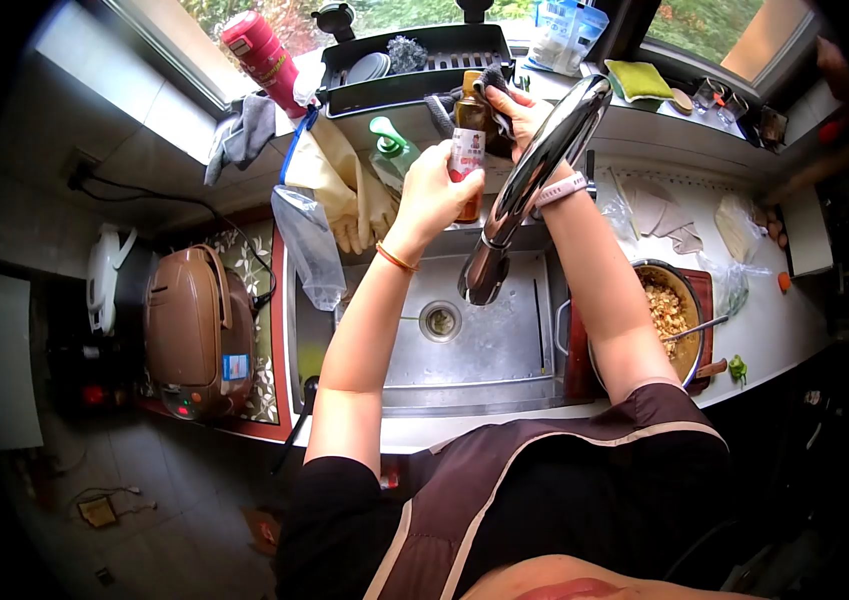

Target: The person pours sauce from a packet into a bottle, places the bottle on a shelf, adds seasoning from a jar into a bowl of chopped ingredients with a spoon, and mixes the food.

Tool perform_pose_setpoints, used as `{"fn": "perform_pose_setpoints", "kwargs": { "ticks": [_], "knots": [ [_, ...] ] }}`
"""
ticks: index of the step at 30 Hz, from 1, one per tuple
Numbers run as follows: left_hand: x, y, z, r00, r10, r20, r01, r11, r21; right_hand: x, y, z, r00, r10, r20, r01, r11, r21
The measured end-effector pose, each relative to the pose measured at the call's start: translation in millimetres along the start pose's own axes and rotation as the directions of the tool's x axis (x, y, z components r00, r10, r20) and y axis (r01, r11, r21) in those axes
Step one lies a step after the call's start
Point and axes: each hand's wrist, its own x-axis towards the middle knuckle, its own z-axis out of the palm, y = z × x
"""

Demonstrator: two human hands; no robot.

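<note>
My left hand (434,192) is wrapped round an amber bottle (468,148) with a pale label, held upright behind the sink. At the bottle's upper right, my right hand (522,118) grips a dark cloth (491,84) that touches the bottle near its neck. Part of my right hand is hidden by the chrome faucet (524,185), which crosses in front of it. A green pump bottle (391,150) stands just left of my left hand. Below both hands lies the steel sink (484,340) with its drain.
Rubber gloves (339,180) and a plastic bag (309,245) hang left of the sink. A brown rice cooker (187,330) stands farther left. On the right, a pot of chopped food (669,310) holds a spoon. A black rack (419,72) and red flask (262,60) are by the window.
</note>
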Motion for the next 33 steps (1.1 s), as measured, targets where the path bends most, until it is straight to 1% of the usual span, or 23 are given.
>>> {"fn": "perform_pose_setpoints", "kwargs": {
  "ticks": [1,2,3,5,7,9,10,11,13,14,15,17,18,19,20,21,23,24,25,27,29,31,33],
  "knots": [
    [-2,7,-3,0.996,0.051,-0.072,-0.028,0.957,0.287,0,-1,3,0.998,-0.049,-0.029,0.049,0.999,0.011],
    [-4,9,-6,0.996,0.058,-0.062,-0.033,0.937,0.348,-3,-3,3,0.999,-0.033,0.038,0.029,0.995,0.093],
    [-6,12,-8,0.996,0.065,-0.064,-0.039,0.937,0.348,-3,-3,4,0.997,-0.042,0.069,0.036,0.996,0.083],
    [-14,15,-13,0.999,0.03,0.019,-0.035,0.903,0.428,-7,-5,1,0.99,0.009,0.141,-0.006,1.0,-0.024],
    [-18,15,-16,0.999,0.027,0.022,-0.034,0.893,0.448,-10,-7,5,0.991,0.018,0.133,-0.011,0.999,-0.051],
    [-22,11,-14,1.0,0.011,0.008,-0.013,0.881,0.473,-9,-6,11,0.999,-0.001,0.033,0.006,0.985,-0.173],
    [-24,10,-12,1.0,0.011,0.008,-0.013,0.882,0.472,-6,-3,10,0.998,-0.061,0.015,0.063,0.951,-0.304],
    [-27,9,-11,1.0,-0.008,-0.006,0.01,0.879,0.476,0,1,7,0.998,-0.064,0.017,0.066,0.95,-0.305],
    [-35,4,-11,1.0,-0.022,-0.022,0.03,0.878,0.478,9,13,-3,0.974,-0.211,-0.085,0.129,0.819,-0.559],
    [-42,-3,-13,1.0,-0.008,-0.018,0.014,0.924,0.383,10,18,-9,0.976,-0.172,-0.136,0.103,0.907,-0.409],
    [-51,-8,-18,1.0,0.005,-0.014,-0.001,0.959,0.283,26,37,-31,0.985,-0.146,-0.091,0.12,0.963,-0.239],
    [-72,-9,-31,1.0,-0.03,0.0,0.029,0.969,0.244,5,22,-35,0.982,-0.063,-0.179,-0.03,0.879,-0.475],
    [-86,-4,-38,0.995,-0.096,-0.009,0.095,0.992,-0.079,-11,16,-35,0.994,-0.011,-0.11,-0.059,0.794,-0.606],
    [-101,2,-46,0.986,-0.166,0.0,0.153,0.907,-0.393,-27,10,-35,0.998,0.041,-0.041,-0.058,0.688,-0.724],
    [-114,12,-59,0.984,-0.174,0.025,0.171,0.908,-0.383,-50,3,-31,1.0,-0.01,0.023,0.025,0.588,-0.808],
    [-127,33,-68,0.988,-0.15,0.04,0.152,0.88,-0.45,-68,-1,-31,0.994,-0.056,0.097,0.112,0.475,-0.873],
    [-149,59,-82,0.994,-0.01,0.111,0.069,0.839,-0.539,-96,-5,-44,0.992,0.006,0.126,0.108,0.475,-0.874],
    [-159,69,-88,0.987,0.032,0.157,0.059,0.839,-0.541,-113,-12,-46,0.993,-0.034,0.116,0.119,0.418,-0.901],
    [-167,76,-88,0.983,0.092,0.159,0.007,0.845,-0.535,-130,-23,-45,0.992,-0.078,0.101,0.122,0.356,-0.927],
    [-180,93,-84,0.967,0.155,0.201,-0.022,0.84,-0.542,-157,-41,-56,0.993,-0.084,0.088,0.117,0.448,-0.887],
    [-187,104,-74,0.951,0.188,0.246,-0.02,0.83,-0.557,-197,-82,-38,0.997,-0.055,0.059,0.079,0.521,-0.85],
    [-191,111,-55,0.931,0.264,0.254,-0.08,0.824,-0.561,-240,-121,-20,0.994,-0.087,0.064,0.101,0.54,-0.836],
    [-190,127,-33,0.899,0.328,0.291,-0.135,0.837,-0.53,-284,-154,-3,0.97,-0.226,0.091,0.189,0.46,-0.867]
  ]
}}
